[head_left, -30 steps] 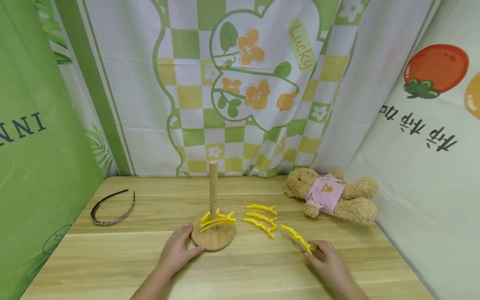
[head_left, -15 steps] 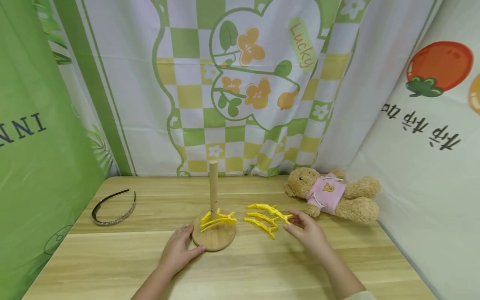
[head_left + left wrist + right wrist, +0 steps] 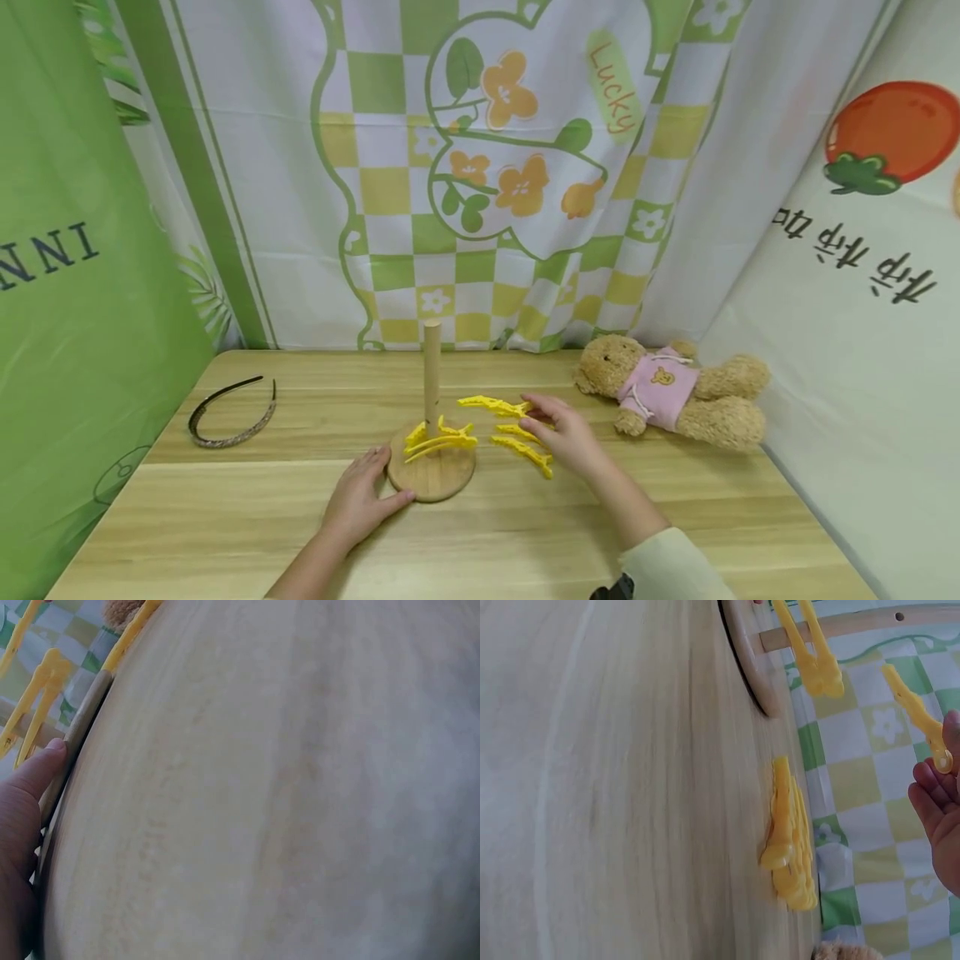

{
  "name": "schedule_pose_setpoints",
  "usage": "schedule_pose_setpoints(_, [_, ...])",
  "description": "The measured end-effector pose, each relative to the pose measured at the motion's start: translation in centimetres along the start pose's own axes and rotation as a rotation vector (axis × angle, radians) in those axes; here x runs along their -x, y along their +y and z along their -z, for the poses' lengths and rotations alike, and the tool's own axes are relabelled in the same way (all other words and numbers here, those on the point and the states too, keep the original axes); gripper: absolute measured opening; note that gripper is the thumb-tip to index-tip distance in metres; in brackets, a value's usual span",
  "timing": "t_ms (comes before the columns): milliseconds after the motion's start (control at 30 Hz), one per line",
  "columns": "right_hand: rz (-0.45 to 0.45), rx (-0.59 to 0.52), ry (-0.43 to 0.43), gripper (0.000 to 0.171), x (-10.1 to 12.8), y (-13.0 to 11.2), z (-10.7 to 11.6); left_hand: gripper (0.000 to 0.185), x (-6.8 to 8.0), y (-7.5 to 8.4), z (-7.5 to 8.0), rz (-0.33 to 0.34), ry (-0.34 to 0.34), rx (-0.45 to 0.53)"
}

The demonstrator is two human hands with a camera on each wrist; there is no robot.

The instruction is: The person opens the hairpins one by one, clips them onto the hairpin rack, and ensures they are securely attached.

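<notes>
In the head view my left hand (image 3: 360, 496) grips the round base of a wooden stand (image 3: 431, 485), thumb at its front edge. Low around the upright post sits a yellow hair clip (image 3: 442, 442), its two prongs on either side, as the right wrist view also shows. My right hand (image 3: 570, 437) pinches another yellow hair clip (image 3: 489, 406) by one end, raised, its free end pointing left towards the post. Below that hand several loose yellow hair clips (image 3: 791, 847) lie side by side on the table, partly hidden by the hand in the head view.
A dark, glittery headband (image 3: 232, 417) lies at the left of the wooden table (image 3: 480, 542). At the back right a teddy bear (image 3: 667, 392) in a pink top lies on its back. Behind the table hangs a checked curtain (image 3: 495, 275).
My right hand has lifted its hair clip from the right and carried it left past the loose clips, closer to the post. My left hand has stayed on the base.
</notes>
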State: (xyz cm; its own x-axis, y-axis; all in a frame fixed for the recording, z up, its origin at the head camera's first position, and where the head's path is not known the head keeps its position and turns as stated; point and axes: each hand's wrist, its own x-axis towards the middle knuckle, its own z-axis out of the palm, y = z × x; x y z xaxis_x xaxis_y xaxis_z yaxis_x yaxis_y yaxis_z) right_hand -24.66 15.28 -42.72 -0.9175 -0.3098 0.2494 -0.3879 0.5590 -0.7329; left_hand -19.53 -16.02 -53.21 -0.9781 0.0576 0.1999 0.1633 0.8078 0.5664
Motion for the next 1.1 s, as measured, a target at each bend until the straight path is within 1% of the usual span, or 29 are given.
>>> schedule_pose_setpoints(133, [0.009, 0.000, -0.006, 0.037, -0.6, -0.4, -0.8, 0.089, 0.1, -0.1, -0.1, 0.000, 0.003, 0.000])
schedule_pose_setpoints(233, [-0.028, -0.009, -0.002, 0.033, -1.0, -0.5, -1.7, 0.089, 0.1, -0.1, 0.0, 0.005, 0.003, 0.003])
schedule_pose_setpoints(333, [-0.065, -0.025, -0.016, 0.033, -1.4, -0.4, -2.8, 0.089, 0.2, 0.0, 0.1, 0.009, 0.004, 0.003])
schedule_pose_setpoints(467, [-0.078, -0.058, -0.054, 0.035, -2.2, -0.3, -4.3, 0.088, 0.2, 0.0, 0.1, 0.008, 0.010, 0.002])
schedule_pose_setpoints(567, [-0.097, -0.071, -0.093, 0.032, -2.7, -0.5, -5.2, 0.087, 0.2, 0.0, 0.0, 0.003, 0.014, 0.003])
schedule_pose_setpoints(667, [-0.134, -0.064, -0.145, 0.031, -3.2, -0.8, -5.9, 0.087, 0.2, 0.1, -0.1, 0.002, 0.016, 0.007])
schedule_pose_setpoints(767, [-0.147, -0.061, -0.196, 0.032, -3.5, -1.0, -6.4, 0.088, 0.2, 0.2, -0.1, 0.003, 0.014, 0.010])
schedule_pose_setpoints(900, [-0.136, -0.057, -0.229, 0.032, -3.8, -1.2, -6.8, 0.086, 0.2, 0.3, 0.1, -0.005, 0.019, 0.010])
schedule_pose_setpoints(1000, [-0.127, -0.062, -0.232, 0.032, -3.8, -1.2, -7.0, 0.085, 0.2, 0.3, 0.1, -0.006, 0.025, 0.009])
schedule_pose_setpoints(1100, [-0.096, -0.069, -0.232, 0.034, -3.9, -1.1, -7.1, 0.085, 0.2, 0.3, 0.2, 0.001, 0.018, 0.012])
